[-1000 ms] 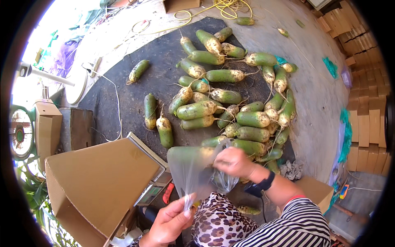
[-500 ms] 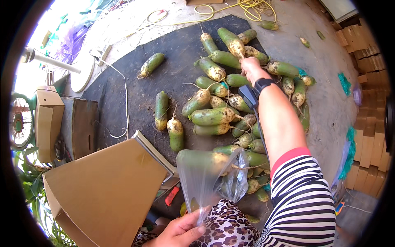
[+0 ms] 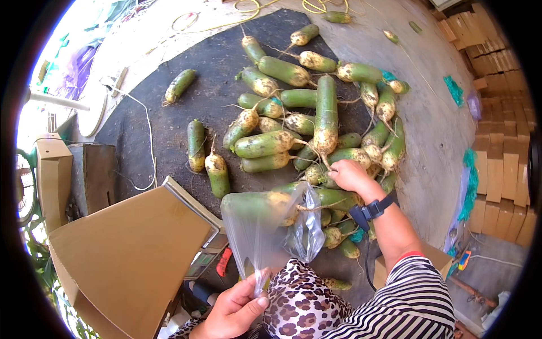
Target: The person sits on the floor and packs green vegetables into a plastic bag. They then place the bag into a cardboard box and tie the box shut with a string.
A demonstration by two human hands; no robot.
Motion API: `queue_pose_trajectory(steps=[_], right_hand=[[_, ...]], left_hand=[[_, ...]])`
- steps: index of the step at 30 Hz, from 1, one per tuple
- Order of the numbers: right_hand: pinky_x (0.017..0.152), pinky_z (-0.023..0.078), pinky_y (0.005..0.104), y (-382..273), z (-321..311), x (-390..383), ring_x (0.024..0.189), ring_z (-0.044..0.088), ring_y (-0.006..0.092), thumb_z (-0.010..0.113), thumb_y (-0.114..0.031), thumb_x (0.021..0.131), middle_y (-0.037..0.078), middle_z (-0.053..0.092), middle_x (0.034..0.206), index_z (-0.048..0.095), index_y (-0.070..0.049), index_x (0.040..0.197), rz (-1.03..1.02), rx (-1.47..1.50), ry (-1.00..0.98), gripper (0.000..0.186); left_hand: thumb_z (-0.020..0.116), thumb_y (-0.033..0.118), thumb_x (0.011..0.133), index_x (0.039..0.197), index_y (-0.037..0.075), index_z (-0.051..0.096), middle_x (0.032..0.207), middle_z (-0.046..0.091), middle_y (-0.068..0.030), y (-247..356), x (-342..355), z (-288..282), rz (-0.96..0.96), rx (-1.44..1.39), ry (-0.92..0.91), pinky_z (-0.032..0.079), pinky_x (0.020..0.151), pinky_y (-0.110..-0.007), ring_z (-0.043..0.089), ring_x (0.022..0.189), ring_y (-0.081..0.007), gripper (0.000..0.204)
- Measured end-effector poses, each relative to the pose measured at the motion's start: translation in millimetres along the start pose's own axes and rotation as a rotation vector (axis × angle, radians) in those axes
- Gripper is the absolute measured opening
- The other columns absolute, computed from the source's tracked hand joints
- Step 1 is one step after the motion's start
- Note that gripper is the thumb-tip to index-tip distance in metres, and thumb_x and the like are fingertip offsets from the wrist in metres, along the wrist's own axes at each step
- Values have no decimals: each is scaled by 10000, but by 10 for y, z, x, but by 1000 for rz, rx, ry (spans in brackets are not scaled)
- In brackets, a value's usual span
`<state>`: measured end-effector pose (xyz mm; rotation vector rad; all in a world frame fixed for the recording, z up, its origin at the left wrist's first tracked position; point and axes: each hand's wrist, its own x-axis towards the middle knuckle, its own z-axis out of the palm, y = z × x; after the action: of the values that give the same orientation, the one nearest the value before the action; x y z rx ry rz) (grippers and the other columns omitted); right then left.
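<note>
Over the heap of radishes (image 3: 265, 145), one long green radish (image 3: 326, 107) points away from the right hand (image 3: 351, 175), its root clenched in those fingers — the hand has drawn back from the far side, bringing this radish nearer the clear bag (image 3: 254, 243). I see the left hand (image 3: 237, 308) pinching the bag's gathered end. On the cardboard box (image 3: 130, 243) I make out no brand, label or writing.
</note>
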<state>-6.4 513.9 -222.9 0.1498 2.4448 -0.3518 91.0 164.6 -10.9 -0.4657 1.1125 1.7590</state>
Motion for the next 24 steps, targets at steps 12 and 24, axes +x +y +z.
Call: queue_pose_trajectory(steps=[12, 24], right_hand=[[769, 522, 434, 200, -149, 1514, 880, 653, 303, 813, -240, 721, 193, 665, 989, 591, 88, 1113, 406, 1085, 330, 558], [969, 481, 399, -253, -348, -984, 1119, 578, 253, 786, -269, 648, 122, 581, 1210, 467, -31, 1306, -635, 1435, 48, 769]], left_hand=[[541, 48, 961, 1447, 27, 375, 991, 559, 13, -230, -70, -121, 121, -203, 51, 311, 580, -193, 401, 656, -39, 514], [523, 234, 957, 1357, 3, 466, 686, 400, 8, -94, 214, -103, 298, -390, 127, 275, 517, -242, 325, 545, -92, 466]])
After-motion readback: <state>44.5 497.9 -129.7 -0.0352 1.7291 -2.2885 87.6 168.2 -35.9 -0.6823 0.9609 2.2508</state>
